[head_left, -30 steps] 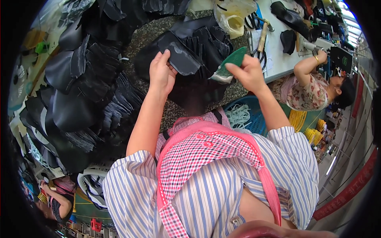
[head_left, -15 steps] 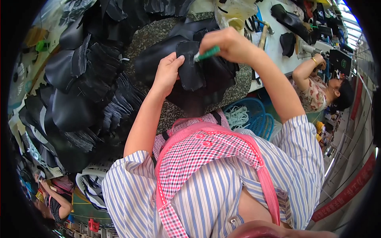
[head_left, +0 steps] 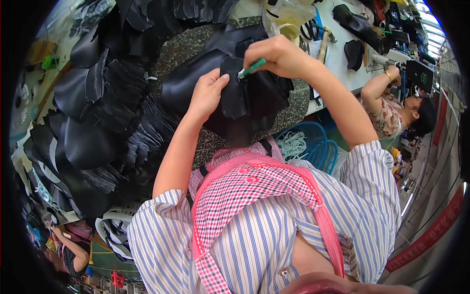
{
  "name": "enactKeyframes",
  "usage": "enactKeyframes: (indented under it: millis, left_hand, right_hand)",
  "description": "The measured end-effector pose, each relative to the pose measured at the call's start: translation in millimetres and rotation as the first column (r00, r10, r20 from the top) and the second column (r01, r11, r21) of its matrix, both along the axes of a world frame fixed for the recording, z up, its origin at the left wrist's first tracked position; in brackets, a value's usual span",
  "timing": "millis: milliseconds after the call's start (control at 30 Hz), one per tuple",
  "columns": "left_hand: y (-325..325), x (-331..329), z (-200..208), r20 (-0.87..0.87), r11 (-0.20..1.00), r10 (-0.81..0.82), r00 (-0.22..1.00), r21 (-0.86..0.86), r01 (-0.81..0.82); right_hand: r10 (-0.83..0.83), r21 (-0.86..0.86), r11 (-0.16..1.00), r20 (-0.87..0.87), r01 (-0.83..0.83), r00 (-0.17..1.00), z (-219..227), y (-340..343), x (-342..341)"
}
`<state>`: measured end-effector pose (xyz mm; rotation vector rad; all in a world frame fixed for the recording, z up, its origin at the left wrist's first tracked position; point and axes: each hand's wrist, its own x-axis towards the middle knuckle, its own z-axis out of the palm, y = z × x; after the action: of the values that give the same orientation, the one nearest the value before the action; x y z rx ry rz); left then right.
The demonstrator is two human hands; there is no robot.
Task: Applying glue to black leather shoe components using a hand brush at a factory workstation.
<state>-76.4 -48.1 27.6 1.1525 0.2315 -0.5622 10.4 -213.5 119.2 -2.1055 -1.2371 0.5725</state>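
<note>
My left hand [head_left: 207,92] pinches the edge of a black leather piece [head_left: 234,100] between thumb and fingers. In my right hand [head_left: 276,56] is a small green-handled brush [head_left: 254,66], its whitish tip against the upper part of that piece. Under and around it lie more black leather pieces [head_left: 188,78], some with smooth, shiny faces. All of these rest on a speckled stone slab [head_left: 183,44]. The lower edge of the stack is dark, and its layers are hard to make out.
Large stacks of black leather shoe pieces [head_left: 90,139] crowd the left. A yellowish plastic-lined container [head_left: 286,29], a hammer [head_left: 324,45] and a black boot [head_left: 355,22] lie beyond my right hand. A blue basket [head_left: 318,134] with white strips stands near my apron. Another person [head_left: 384,103] sits at right.
The brush tip has shifted slightly down and left on the leather piece, and the handle is tilted more steeply. My left hand keeps its pinch, with the held piece turned slightly.
</note>
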Motion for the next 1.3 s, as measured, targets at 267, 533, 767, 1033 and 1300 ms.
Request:
enactKeyframes:
  millis: [267,533,767,1033,1300]
  left_hand:
    - [9,0,6,-0.108,0.994,0.017,0.994,-0.106,-0.029]
    - [87,19,81,0.140,0.911,0.389,0.911,0.087,-0.403]
    - [164,48,171,0.755,0.516,0.434,0.491,0.238,-0.823]
    - [130,114,109,0.673,-0.051,-0.354,0.649,0.679,-0.732]
    - [151,124,30,0.624,0.160,0.041,0.780,0.767,-0.622]
  right_hand:
    - [-0.081,0.141,0.984,-0.173,0.106,0.982,-4,-6,-5]
    - [-0.729,0.323,0.629,-0.070,0.707,0.681,7,-76,13]
    - [-0.760,0.317,0.366,-0.441,0.875,0.478,-14,-91,-16]
    - [-0.745,0.322,0.348,-0.476,0.880,0.468,-23,-85,-20]
    - [-0.738,0.343,0.321,-0.493,0.883,0.460,-22,-88,-29]
